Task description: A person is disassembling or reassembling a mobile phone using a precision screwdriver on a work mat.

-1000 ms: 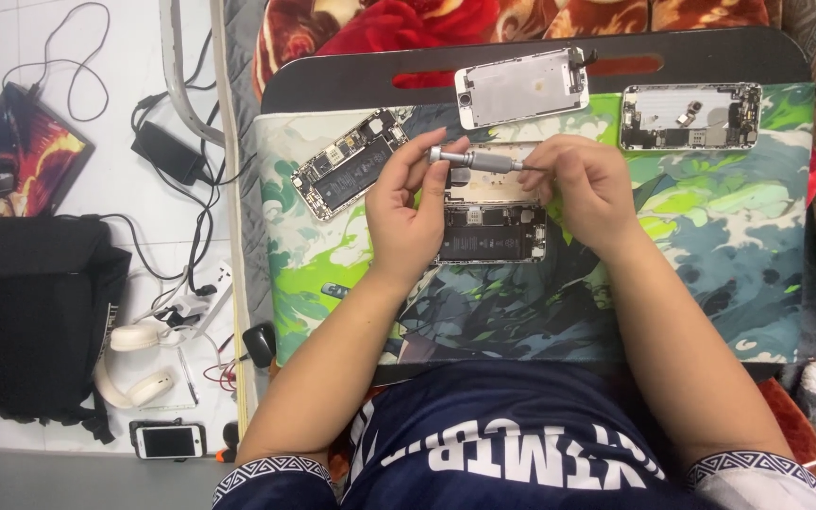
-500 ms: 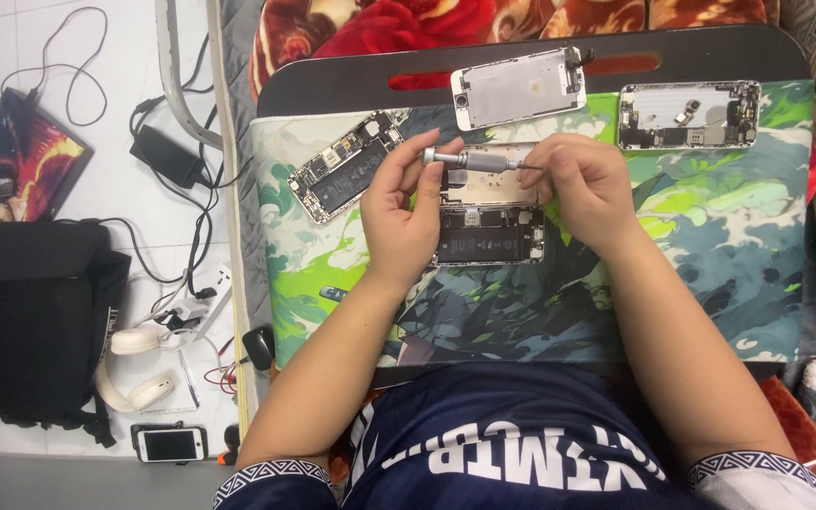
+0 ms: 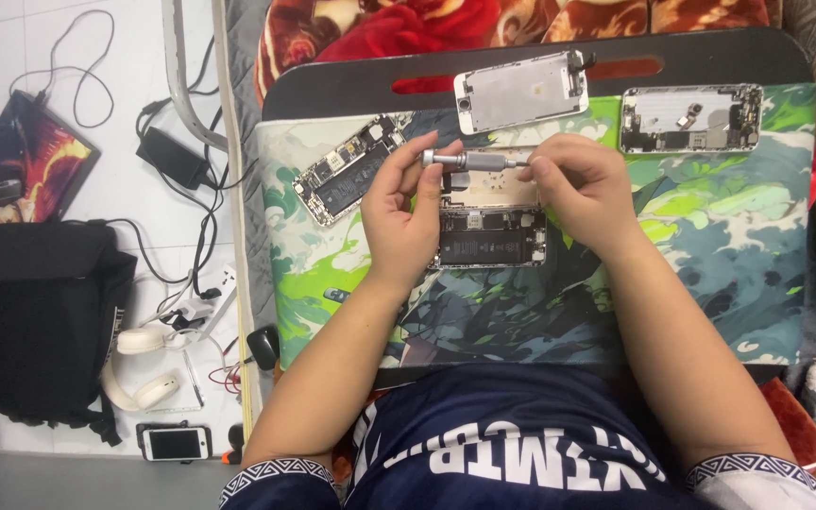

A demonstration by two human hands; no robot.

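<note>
A pale white tiled floor [image 3: 11,38] fills the left side, carrying a black fabric backpack [image 3: 35,321] with cream over-ear headphones [image 3: 139,364] just beside it, tangled black cables [image 3: 181,161] above it and a small white-faced phone [image 3: 175,442] below it.

The silver screwdriver [image 3: 474,161] lies over a green, teal and white painted-pattern mat [image 3: 710,255] on a black board [image 3: 351,90], beside a red floral blanket [image 3: 380,28].

Bright, even light from overhead; shadows soft and faint under the forearms. Focus sharp throughout, no glare, slight stretching at the edges.
</note>
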